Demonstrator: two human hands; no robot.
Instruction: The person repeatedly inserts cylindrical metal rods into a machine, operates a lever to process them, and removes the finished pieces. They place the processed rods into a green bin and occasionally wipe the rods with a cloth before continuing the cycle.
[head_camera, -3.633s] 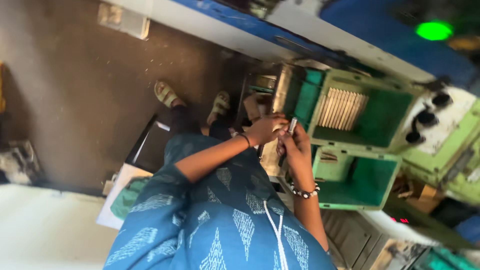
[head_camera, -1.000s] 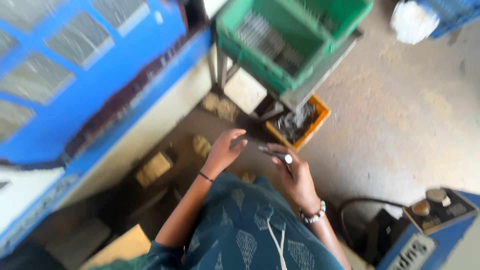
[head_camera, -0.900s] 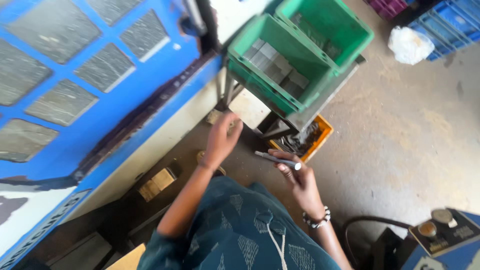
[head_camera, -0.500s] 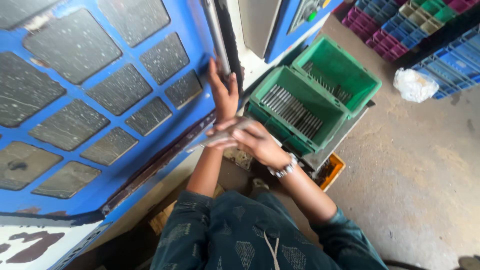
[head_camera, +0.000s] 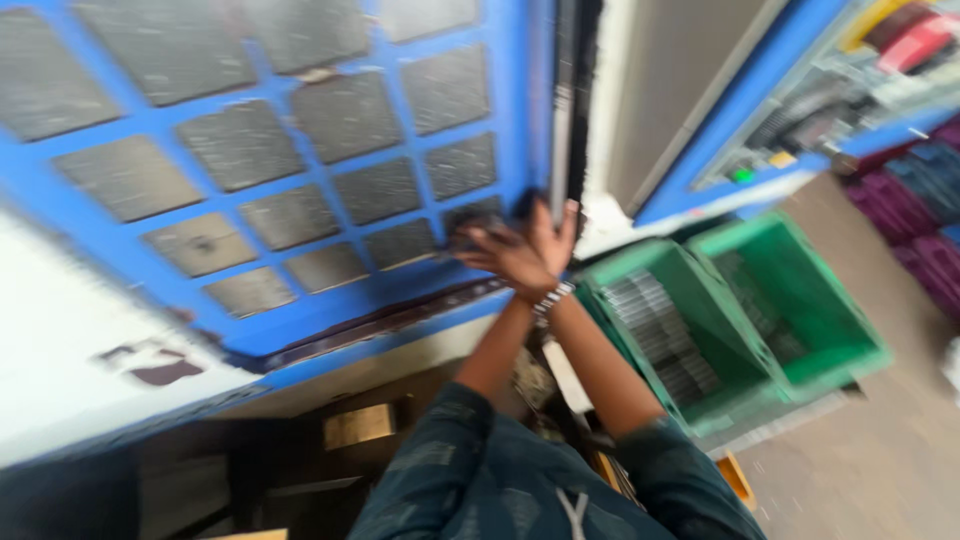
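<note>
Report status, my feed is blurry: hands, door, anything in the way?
Both hands raised at blue door edge, crossed; grip unclear in blur. Green crates below right, apart from hands. Nothing seen between hands and door.

A large blue panel (head_camera: 260, 170) with a grid of dull grey panes fills the upper left of the frame, above a white surface (head_camera: 70, 360) at lower left. Two green crates (head_camera: 740, 320) sit right of centre, the nearer one stacked with thin grey pieces. Bare brownish floor (head_camera: 890, 450) runs along the lower right. Purple crates (head_camera: 920, 230) stand at the right edge. The whole frame is motion-blurred.
</note>
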